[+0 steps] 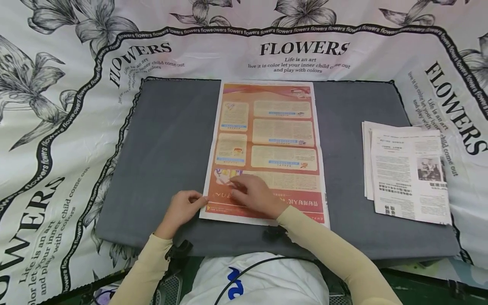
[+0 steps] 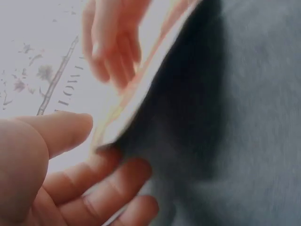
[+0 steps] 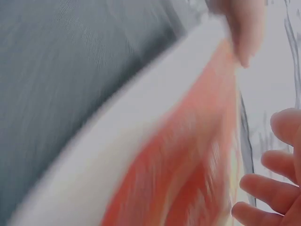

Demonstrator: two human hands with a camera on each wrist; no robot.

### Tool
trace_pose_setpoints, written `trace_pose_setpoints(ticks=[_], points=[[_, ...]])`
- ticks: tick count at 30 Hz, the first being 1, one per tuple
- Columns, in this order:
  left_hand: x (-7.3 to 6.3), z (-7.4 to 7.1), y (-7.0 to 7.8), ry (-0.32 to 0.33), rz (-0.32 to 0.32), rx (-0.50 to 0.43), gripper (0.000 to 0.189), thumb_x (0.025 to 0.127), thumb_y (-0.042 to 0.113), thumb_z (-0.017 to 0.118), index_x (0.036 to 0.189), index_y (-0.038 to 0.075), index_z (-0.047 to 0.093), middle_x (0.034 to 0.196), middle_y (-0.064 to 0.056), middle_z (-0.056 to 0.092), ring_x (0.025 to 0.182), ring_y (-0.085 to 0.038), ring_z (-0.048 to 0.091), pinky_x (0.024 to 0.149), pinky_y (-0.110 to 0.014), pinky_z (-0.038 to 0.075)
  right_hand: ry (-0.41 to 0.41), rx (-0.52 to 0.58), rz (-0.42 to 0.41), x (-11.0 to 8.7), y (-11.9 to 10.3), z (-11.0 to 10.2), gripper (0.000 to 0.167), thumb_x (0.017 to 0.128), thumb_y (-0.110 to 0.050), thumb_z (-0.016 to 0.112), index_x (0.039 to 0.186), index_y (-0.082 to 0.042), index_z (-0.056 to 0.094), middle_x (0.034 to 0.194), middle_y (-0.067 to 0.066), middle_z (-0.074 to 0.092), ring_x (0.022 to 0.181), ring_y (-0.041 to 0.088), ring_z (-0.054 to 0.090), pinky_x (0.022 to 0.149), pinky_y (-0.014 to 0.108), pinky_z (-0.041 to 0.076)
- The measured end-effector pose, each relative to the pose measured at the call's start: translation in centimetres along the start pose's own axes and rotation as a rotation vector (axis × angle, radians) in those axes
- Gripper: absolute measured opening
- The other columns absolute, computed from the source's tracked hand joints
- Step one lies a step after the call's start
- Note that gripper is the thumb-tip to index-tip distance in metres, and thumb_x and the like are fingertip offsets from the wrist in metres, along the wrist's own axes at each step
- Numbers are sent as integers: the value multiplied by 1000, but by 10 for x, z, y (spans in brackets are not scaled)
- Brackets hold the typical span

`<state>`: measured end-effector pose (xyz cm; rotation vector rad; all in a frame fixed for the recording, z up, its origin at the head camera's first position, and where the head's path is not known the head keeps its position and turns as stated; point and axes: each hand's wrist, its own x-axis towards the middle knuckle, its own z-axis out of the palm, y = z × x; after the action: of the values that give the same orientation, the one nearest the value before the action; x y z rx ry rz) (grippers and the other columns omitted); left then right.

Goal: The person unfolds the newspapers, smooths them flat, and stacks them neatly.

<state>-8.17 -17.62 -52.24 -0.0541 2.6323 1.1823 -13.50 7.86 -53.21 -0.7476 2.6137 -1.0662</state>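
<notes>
An orange-and-red newspaper page (image 1: 284, 131) with pale text boxes lies upright on the grey table, its printing upside down along the bottom. At its lower left edge my left hand (image 1: 185, 208) grips the paper, thumb on the printed side and fingertips at the rim. The left wrist view shows that edge of the newspaper (image 2: 136, 101) standing above a dark shadow. Over the lower part of the page is my right hand (image 1: 257, 195), fingers loosely bent. In the right wrist view the right hand's fingers (image 3: 273, 190) are spread apart, holding nothing, beside the blurred sheet.
A stack of folded black-and-white newspapers (image 1: 409, 173) lies on the right side of the grey tabletop (image 1: 171, 140). White cloth printed with flowers and lettering (image 1: 305, 48) surrounds the table. A black cable (image 1: 259, 264) crosses the person's white shirt at the near edge.
</notes>
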Motion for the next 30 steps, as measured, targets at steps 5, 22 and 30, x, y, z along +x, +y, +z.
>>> trace_pose_setpoints(ticks=[5, 22, 30], points=[[7, 2, 8, 102, 15, 119, 35, 94, 26, 72, 120, 2, 71, 96, -14, 74, 78, -24, 66, 69, -39, 52, 87, -9, 121, -25, 36, -44, 43, 97, -27, 69, 135, -6, 65, 134, 12, 69, 122, 30, 65, 105, 50, 51], [55, 140, 171, -334, 661, 581, 53, 90, 46, 73, 136, 20, 64, 130, -2, 67, 114, -21, 62, 95, -39, 52, 376, 201, 595, -122, 111, -133, 54, 107, -32, 50, 151, -1, 45, 149, 26, 52, 131, 42, 59, 95, 44, 58], [40, 209, 200, -391, 833, 793, 76, 78, 69, 75, 142, 33, 56, 140, -1, 51, 124, -22, 47, 98, -38, 44, 443, 456, 741, -154, 119, -138, 60, 109, -38, 46, 155, -1, 37, 149, 30, 50, 90, -9, 65, 77, 22, 61]])
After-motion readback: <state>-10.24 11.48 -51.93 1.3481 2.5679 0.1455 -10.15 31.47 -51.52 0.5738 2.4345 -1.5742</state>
